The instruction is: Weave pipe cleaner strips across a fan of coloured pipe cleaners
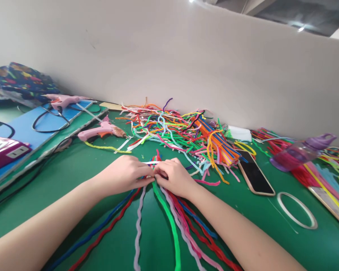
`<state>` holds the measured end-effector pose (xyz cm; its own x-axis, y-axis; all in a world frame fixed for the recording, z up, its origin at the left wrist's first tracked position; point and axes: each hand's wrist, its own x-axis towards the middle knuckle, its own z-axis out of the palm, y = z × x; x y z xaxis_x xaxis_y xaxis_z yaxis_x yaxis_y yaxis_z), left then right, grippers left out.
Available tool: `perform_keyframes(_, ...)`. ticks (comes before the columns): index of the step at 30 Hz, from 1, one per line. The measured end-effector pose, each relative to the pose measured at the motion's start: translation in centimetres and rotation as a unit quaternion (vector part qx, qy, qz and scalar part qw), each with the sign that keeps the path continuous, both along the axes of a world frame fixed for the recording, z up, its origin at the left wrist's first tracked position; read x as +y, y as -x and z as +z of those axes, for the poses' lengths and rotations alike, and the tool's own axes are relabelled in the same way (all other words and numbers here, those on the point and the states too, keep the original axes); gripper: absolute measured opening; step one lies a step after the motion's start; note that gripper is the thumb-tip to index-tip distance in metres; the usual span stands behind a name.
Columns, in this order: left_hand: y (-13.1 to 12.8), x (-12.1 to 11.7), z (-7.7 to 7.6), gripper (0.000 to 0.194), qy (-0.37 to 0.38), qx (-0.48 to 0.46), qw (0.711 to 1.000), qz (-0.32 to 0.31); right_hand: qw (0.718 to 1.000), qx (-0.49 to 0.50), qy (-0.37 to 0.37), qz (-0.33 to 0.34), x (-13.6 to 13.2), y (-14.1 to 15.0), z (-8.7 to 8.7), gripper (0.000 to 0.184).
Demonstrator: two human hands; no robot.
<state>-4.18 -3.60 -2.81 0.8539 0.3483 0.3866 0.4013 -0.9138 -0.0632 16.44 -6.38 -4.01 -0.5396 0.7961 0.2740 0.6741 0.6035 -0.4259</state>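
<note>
My left hand (127,174) and my right hand (173,176) meet at the middle of the green table (73,180). Both are closed, pinching together the top of a bundle of pipe cleaners (169,218). The bundle's strands, blue, red, white, green and pink, fan out toward me across the table. A white strip (151,162) lies across the bundle's top between my fingertips. Just beyond my hands lies a big heap of loose coloured pipe cleaners (183,131).
Two pink glue guns (100,130) (62,99) and a power strip (5,150) lie at the left on a blue board (25,128). A phone (254,175), a tape ring (296,209) and a tipped purple bottle (302,150) lie at the right. A white wall stands behind.
</note>
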Motion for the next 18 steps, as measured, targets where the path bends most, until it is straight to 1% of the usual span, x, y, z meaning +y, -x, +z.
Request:
perform_keyframes(5, 0.1, 0.1, 0.1, 0.011, 0.062, 0.011, 0.997, 0.039, 1.0, -0.004, -0.009, 0.004, 0.0, -0.1, -0.1, 0.002)
perform_keyframes(8, 0.1, 0.3, -0.1, 0.012, 0.083, 0.026, 0.995, 0.058, 1.0, -0.001, -0.011, 0.002, 0.0, -0.1, -0.1, 0.002)
perform_keyframes(13, -0.1, 0.3, -0.6, 0.015, 0.069, 0.033, 0.996, 0.052, 1.0, 0.011, -0.003, -0.007, -0.1, -0.1, -0.3, 0.011)
perform_keyframes(18, -0.5, 0.2, -0.9, 0.022, 0.034, 0.028, 0.998, 0.054, 0.999, 0.036, 0.009, -0.005, 0.2, -0.2, -0.5, 0.016)
